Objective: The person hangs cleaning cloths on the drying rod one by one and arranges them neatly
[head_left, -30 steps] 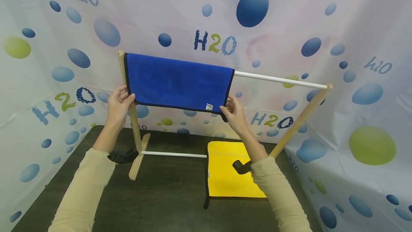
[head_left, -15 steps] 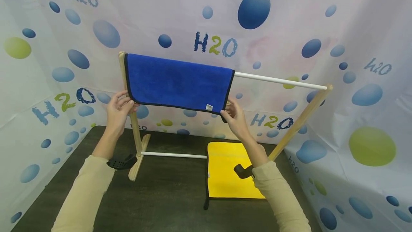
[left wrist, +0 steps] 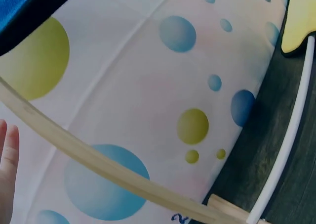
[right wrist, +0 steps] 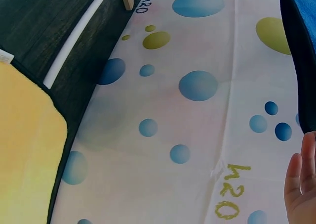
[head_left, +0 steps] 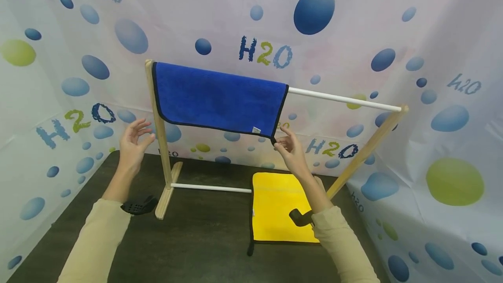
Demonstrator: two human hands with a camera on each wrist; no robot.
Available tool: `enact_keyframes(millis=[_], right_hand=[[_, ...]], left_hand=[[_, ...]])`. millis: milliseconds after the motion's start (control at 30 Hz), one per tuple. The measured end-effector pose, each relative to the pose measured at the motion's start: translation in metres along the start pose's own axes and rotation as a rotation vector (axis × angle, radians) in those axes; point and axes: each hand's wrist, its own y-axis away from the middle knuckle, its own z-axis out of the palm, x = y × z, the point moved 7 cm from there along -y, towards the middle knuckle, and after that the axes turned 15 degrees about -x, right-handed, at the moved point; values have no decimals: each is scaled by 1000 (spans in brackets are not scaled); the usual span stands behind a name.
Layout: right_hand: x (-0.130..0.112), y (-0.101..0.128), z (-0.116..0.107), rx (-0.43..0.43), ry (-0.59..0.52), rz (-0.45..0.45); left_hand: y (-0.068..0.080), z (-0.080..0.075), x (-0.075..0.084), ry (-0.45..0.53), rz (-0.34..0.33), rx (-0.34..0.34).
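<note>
A blue towel (head_left: 220,99) with black edging hangs folded over the upper white bar (head_left: 346,98) of a wooden rack, against the left post (head_left: 159,130). Left of that post, my left hand (head_left: 132,145) is apart from the towel, fingers loosely spread and holding nothing. My right hand (head_left: 291,150) is at the towel's lower right corner, its fingers relaxed; whether the thumb touches the small black loop (head_left: 273,140) there, I cannot tell. In the right wrist view, straight fingers (right wrist: 301,177) show just below the dark towel edge (right wrist: 298,70).
A yellow towel (head_left: 280,213) with black edging lies flat on the dark table (head_left: 188,239), partly behind my right forearm. The rack's lower white bar (head_left: 212,188) runs toward it. The right post (head_left: 367,154) leans outward. A printed curtain (head_left: 177,21) surrounds the table.
My left hand has let go of the blue towel's lower left corner and moved left and down. My right hand has loosened from the right corner and shifted slightly right and down. The towel stays hanging.
</note>
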Motion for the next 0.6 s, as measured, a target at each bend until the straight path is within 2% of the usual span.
enact_keyframes(millis=[133,367,467,600], right_hand=[[17,4,-1,-9,-16,-10],[56,19,-3,-6,-50,53],[63,27,1,-21,-82,86],[66,39,10,-64,-94,129]], left_hand=[[2,-2,-6,-108,5,-79],[4,1,-21,-117,-40,-203],[3,1,-24,-129,-52,-223],[5,0,-24,-101,-32,-200]])
